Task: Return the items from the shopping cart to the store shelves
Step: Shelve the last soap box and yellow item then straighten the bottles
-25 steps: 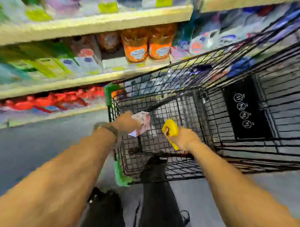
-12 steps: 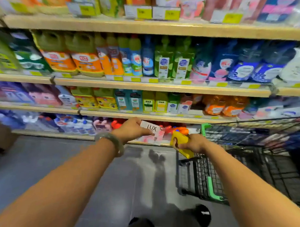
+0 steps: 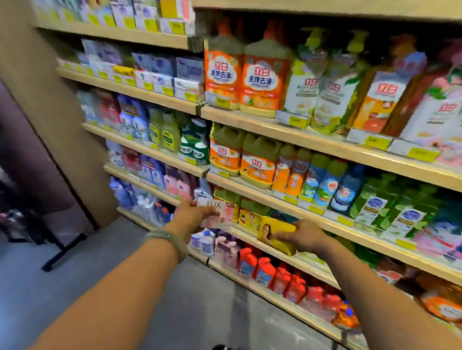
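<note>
— What words can you read here?

— "LUX" is on the pink and white box (image 3: 217, 211) in the left hand (image 3: 193, 215). The big orange bottles (image 3: 261, 80) on the upper shelf (image 3: 328, 141) carry "立白" in red and "金牌去油" in blue.

— And the yellow price tags (image 3: 298, 121)?

— They are too blurred to read.

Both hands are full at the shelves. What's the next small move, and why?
Probably ease the left hand forward and set the LUX soap box on the shelf right behind it. It already hovers at that shelf's edge, while the right hand holds the yellow box beside it.
</note>
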`<state>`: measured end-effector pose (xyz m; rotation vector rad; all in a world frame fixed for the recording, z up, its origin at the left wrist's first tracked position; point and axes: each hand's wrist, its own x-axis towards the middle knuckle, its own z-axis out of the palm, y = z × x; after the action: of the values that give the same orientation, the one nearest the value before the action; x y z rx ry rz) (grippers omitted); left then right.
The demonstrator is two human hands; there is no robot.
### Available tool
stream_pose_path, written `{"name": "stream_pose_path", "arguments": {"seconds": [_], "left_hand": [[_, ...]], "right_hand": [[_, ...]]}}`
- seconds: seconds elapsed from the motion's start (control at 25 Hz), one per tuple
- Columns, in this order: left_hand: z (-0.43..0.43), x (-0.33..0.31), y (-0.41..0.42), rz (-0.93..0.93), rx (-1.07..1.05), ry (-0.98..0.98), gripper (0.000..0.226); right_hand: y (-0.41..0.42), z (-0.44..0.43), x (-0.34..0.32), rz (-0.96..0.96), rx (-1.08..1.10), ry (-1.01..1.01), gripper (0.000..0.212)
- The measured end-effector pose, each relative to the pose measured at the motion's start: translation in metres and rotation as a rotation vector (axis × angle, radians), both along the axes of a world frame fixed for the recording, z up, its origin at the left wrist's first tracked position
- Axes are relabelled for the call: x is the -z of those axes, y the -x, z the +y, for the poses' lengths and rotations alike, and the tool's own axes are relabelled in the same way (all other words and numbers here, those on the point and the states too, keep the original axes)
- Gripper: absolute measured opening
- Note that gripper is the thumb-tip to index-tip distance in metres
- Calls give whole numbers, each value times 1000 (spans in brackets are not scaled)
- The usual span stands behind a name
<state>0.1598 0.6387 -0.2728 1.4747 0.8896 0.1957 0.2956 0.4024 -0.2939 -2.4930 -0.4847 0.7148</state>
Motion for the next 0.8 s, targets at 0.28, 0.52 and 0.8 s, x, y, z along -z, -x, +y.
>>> {"name": "stream_pose_path", "arguments": {"seconds": [0.28,0.52,0.8], "left_hand": [[141,-57,-18,-64,-139,-87,26],[235,-56,-30,-200,-336,-67,21],[377,-60,-39,-303,-429,40,24]], "right_hand": [[-81,171,-43,-26,-98,-239,32],[-93,299,-57,137,-166,-324,53],[-89,430,-59,73,-255,-237,39]]}}
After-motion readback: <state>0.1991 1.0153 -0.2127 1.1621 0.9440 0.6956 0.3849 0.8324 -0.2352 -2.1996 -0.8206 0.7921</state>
